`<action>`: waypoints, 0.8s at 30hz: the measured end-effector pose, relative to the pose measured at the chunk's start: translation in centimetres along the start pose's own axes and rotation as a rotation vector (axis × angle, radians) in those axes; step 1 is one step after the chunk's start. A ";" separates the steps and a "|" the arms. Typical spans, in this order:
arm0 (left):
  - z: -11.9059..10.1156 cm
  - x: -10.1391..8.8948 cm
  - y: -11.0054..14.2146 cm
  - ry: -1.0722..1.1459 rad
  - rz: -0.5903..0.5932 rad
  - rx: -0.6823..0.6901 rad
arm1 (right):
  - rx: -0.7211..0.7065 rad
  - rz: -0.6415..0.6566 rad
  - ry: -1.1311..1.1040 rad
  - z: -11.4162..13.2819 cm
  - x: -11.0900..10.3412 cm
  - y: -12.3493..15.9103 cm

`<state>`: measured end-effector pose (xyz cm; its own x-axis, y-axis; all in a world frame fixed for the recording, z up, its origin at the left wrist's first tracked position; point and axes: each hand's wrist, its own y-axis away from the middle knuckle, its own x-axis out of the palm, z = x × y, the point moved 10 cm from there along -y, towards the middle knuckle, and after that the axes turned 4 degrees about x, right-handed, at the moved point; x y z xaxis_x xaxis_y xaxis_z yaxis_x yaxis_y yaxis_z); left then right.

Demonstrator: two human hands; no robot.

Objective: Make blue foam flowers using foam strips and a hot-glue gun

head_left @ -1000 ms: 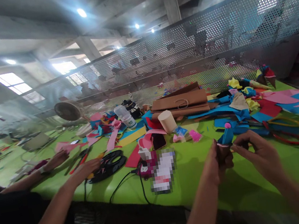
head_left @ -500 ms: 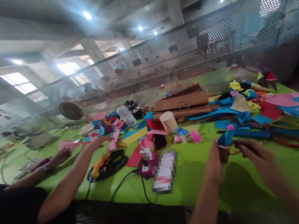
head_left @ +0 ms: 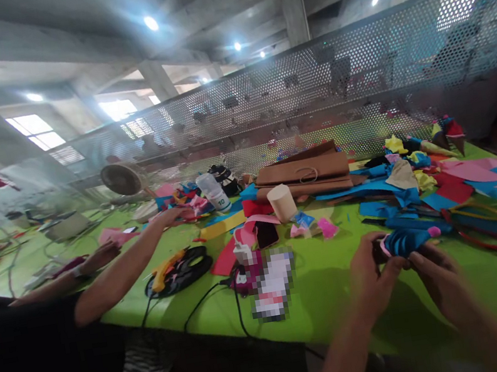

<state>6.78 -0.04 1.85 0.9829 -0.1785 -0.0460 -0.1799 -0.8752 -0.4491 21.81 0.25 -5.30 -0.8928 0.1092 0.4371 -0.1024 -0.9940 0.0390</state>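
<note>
A small dark-blue craft piece (head_left: 405, 241), shiny and folded like felt or paper, has a pink ball at its right end and a pinkish-white edge at its left. My left hand (head_left: 375, 269) grips the left end, thumb in front. My right hand (head_left: 438, 273) pinches the lower right side near the pink ball. Both hands hold it above the green tabletop (head_left: 327, 287). Just behind lie a blue strip (head_left: 420, 227) and scissors with red handles (head_left: 491, 240). What the fingers cover cannot be seen.
A pixelated phone (head_left: 272, 287), a white charger (head_left: 242, 254), a cream roll (head_left: 281, 203), brown sheets (head_left: 303, 173) and a bottle (head_left: 213, 192) stand or lie about. At left, a co-worker's arm (head_left: 131, 256) reaches over near a yellow glue gun (head_left: 167, 271). A perforated metal screen (head_left: 238, 124) rises behind.
The blue piece has turned from upright to lying sideways, its pink ball now pointing right. My right hand has come in to hold it. The co-worker's arm has reached slightly further forward.
</note>
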 end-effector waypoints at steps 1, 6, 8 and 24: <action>0.0 0.1 0.0 -0.005 0.010 -0.006 | 0.011 -0.002 -0.018 -0.1 0.0 -0.1; -0.3 0.8 0.0 0.092 0.072 0.003 | 0.021 -0.040 -0.063 -0.3 -0.6 -0.5; 0.0 0.9 -0.1 0.192 0.062 -0.016 | 0.006 -0.051 -0.059 -0.1 -1.0 -0.6; 3.5 2.3 0.4 0.638 0.147 -0.330 | 0.036 0.041 0.152 2.1 -1.6 -0.7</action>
<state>9.10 0.79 -1.59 0.7510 -0.4439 0.4888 -0.4102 -0.8938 -0.1815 24.20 0.77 -4.13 -0.9522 0.0664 0.2982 -0.0516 -0.9970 0.0572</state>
